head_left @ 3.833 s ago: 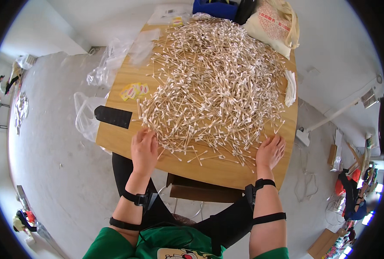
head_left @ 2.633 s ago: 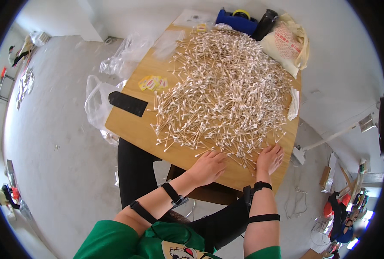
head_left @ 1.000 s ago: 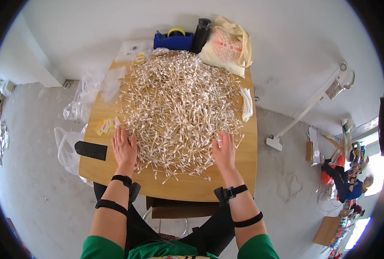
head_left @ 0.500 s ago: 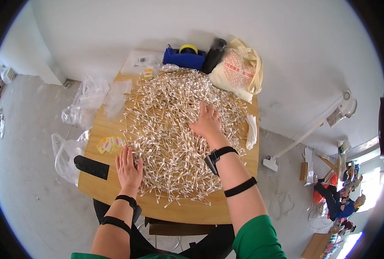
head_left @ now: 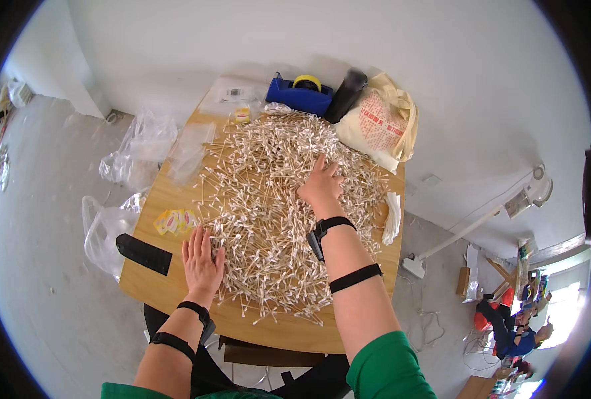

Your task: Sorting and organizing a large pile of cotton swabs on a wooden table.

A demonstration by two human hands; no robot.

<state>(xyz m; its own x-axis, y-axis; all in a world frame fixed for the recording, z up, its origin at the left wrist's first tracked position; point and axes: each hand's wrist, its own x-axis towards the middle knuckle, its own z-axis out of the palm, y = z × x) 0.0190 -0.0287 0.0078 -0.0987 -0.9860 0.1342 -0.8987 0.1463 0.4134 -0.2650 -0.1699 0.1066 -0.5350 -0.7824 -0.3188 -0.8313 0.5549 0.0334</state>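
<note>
The cotton swabs (head_left: 262,223) lie in a wide heap over the middle of the table (head_left: 275,336), from near its far edge to near its front edge. The right hand (head_left: 322,185) is upon the heap, with its fingers spread. The left hand (head_left: 204,267) is beside the heap, toward the table's front left corner, its fingers slightly apart and the thumb turned to the swabs.
</note>
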